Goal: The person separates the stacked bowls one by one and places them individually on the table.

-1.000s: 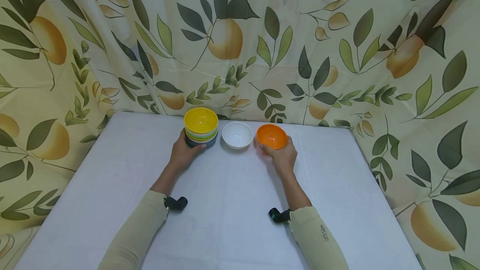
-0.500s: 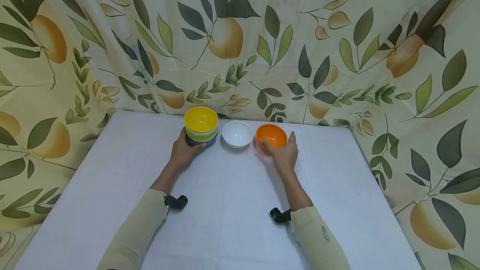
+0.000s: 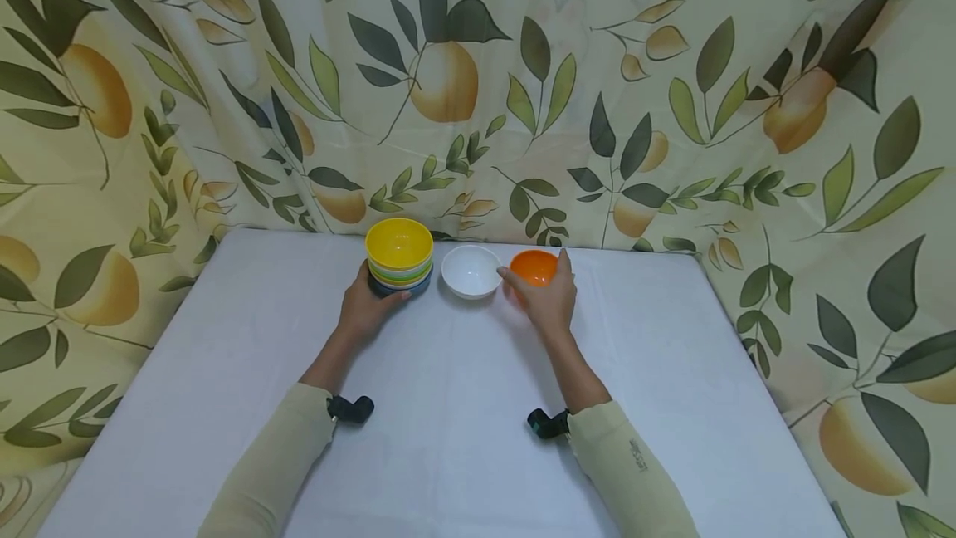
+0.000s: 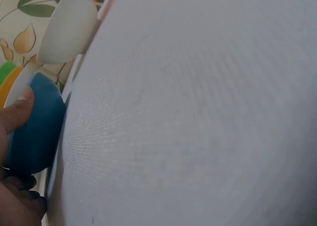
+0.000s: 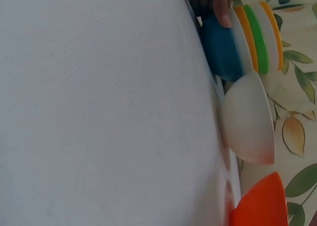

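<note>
Currently, my head view puts a stack of bowls (image 3: 400,259) just left of upper centre, a yellow bowl (image 3: 399,243) on top and a blue bowl (image 3: 421,284) at the base. The person's left hand (image 3: 366,307) grips that base, thumb across its near side. Next to the stack sits a white bowl (image 3: 470,272); right of that, an orange bowl (image 3: 534,266). The right hand (image 3: 548,301) is spread at the orange bowl, thumb straight out towards the white bowl's rim; I cannot tell whether it touches either. Sideways lettering (image 3: 638,455) on the right sleeve (image 3: 623,476), lower right, is too small for me to read surely. The bowls stand near the far edge of a white cloth (image 3: 441,422).

On the left wrist, I get the thumb pressing the blue bowl at left, the white bowl at upper left and a sliver of orange above.

On the right wrist, the plain-sided stack shows blue, white, orange, green, white and orange-yellow at upper right, the white bowl below it, the orange bowl cut off at lower right.
</note>
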A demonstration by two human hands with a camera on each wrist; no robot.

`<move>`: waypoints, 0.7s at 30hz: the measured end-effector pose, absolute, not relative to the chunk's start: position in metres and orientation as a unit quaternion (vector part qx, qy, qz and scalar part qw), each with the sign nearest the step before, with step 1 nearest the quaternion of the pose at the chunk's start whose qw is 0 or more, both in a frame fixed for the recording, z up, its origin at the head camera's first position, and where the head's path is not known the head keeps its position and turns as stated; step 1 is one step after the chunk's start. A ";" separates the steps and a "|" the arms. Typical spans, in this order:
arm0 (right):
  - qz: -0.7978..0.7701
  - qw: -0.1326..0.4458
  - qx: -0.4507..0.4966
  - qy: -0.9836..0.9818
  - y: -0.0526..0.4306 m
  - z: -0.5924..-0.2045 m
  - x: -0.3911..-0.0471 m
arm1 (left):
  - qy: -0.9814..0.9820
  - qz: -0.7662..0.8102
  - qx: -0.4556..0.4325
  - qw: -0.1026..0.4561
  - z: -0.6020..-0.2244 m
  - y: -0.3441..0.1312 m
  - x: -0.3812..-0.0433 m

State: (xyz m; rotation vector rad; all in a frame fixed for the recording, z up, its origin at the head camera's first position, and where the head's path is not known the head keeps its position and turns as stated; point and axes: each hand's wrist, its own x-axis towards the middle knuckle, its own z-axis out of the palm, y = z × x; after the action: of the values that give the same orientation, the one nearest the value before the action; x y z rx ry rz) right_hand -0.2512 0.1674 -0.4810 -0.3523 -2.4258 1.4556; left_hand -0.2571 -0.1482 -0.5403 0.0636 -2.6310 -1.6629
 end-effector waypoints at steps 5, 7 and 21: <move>0.527 0.133 -0.105 -0.833 0.152 -0.474 -0.257 | -0.845 -0.535 0.016 0.020 -0.542 -0.148 -0.257; 0.530 0.126 -0.099 -0.832 0.146 -0.471 -0.259 | -0.843 -0.537 0.017 0.021 -0.542 -0.148 -0.257; 0.513 0.094 -0.045 -0.852 0.103 -0.467 -0.266 | -0.842 -0.540 0.011 0.023 -0.541 -0.148 -0.256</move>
State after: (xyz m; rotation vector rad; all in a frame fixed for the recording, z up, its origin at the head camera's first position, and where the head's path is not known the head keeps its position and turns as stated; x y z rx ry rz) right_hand -0.2663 0.1026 -0.4674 -0.1323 -2.5273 1.5224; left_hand -0.2559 -0.1482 -0.5407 0.0340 -2.6061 -1.6711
